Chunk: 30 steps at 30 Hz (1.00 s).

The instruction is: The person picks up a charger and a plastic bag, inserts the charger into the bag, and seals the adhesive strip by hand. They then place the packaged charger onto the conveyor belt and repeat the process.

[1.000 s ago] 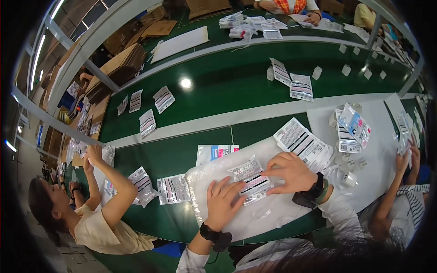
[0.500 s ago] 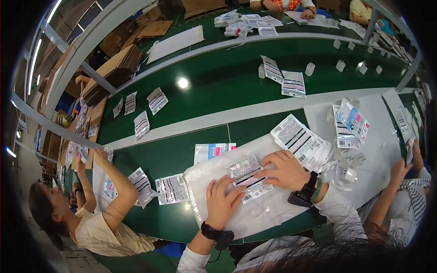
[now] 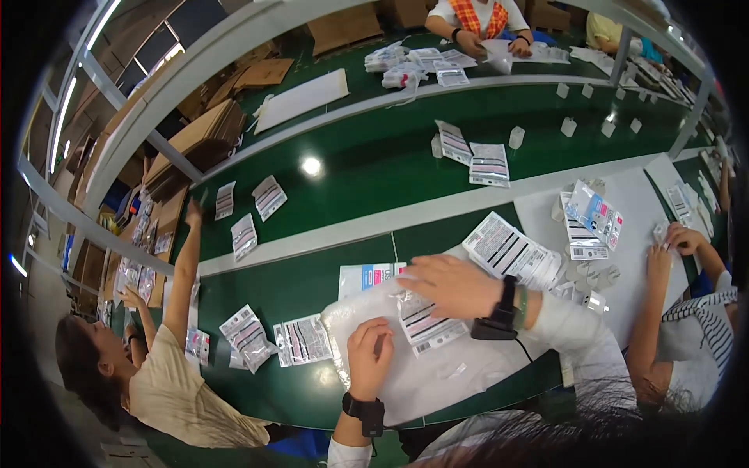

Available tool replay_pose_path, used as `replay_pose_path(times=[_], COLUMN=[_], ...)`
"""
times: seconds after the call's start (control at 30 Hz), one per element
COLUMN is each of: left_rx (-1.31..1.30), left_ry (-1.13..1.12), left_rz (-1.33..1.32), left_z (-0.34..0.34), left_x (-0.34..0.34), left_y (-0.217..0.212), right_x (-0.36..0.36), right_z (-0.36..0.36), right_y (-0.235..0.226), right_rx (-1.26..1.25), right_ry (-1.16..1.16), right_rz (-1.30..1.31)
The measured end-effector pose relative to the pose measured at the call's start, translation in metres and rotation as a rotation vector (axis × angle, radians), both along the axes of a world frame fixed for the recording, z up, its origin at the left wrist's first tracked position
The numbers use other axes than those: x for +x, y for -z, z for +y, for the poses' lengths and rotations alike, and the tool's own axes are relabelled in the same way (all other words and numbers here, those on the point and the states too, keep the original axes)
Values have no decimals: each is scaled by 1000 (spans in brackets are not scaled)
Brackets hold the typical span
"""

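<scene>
A silver printed pouch (image 3: 424,334) lies on a white padded sheet (image 3: 445,386) in front of me. My right hand (image 3: 454,287) stretches across its upper part with the fingers extended leftward, hiding that end. Just left of the pouch, my left hand (image 3: 368,359) hovers by the sheet, fingers loosely bent and nothing visible in them. Beyond the sheet lies a pouch with blue and pink print (image 3: 367,277), partly covered by the sheet's edge. A fanned stack of pouches (image 3: 511,249) rests to the right of my right hand.
White plug-like adapters (image 3: 593,300) and more pouches (image 3: 594,214) lie at right. Two pouches (image 3: 303,341) sit left of the sheet. A green belt (image 3: 351,171) behind carries pouches and small white pieces. Co-workers sit left (image 3: 187,390), right (image 3: 679,312) and opposite (image 3: 484,19).
My right hand has swept up and left over the pouch. My left hand has drawn back off it and curled. The left co-worker's arm now reaches to the belt, over the leftmost pouch's place.
</scene>
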<state>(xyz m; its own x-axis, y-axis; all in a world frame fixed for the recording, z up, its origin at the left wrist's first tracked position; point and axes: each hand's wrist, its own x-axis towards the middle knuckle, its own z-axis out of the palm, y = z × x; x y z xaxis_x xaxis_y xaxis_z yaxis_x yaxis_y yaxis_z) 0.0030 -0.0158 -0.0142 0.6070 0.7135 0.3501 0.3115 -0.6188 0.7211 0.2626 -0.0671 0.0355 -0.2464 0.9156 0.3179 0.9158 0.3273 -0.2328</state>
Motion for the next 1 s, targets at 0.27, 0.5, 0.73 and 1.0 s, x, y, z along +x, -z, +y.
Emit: replay_pose_path(times=[0.27,0.5,0.73,1.0], left_rx=[-123,84,46,74], left_ry=[-14,47,37,55], left_rz=[-109,67,42,51], left_z=[5,6,6,8], left_x=[-10,-6,-6,-6], left_y=[-1,-2,1,0], right_x=[32,19,-35,-47], right_z=[104,119,120,128], right_y=[-21,13,32,32], right_rx=[428,-352,-357,-377], right_ry=[192,271,209,202], right_rz=[-140,-61,-31,-155])
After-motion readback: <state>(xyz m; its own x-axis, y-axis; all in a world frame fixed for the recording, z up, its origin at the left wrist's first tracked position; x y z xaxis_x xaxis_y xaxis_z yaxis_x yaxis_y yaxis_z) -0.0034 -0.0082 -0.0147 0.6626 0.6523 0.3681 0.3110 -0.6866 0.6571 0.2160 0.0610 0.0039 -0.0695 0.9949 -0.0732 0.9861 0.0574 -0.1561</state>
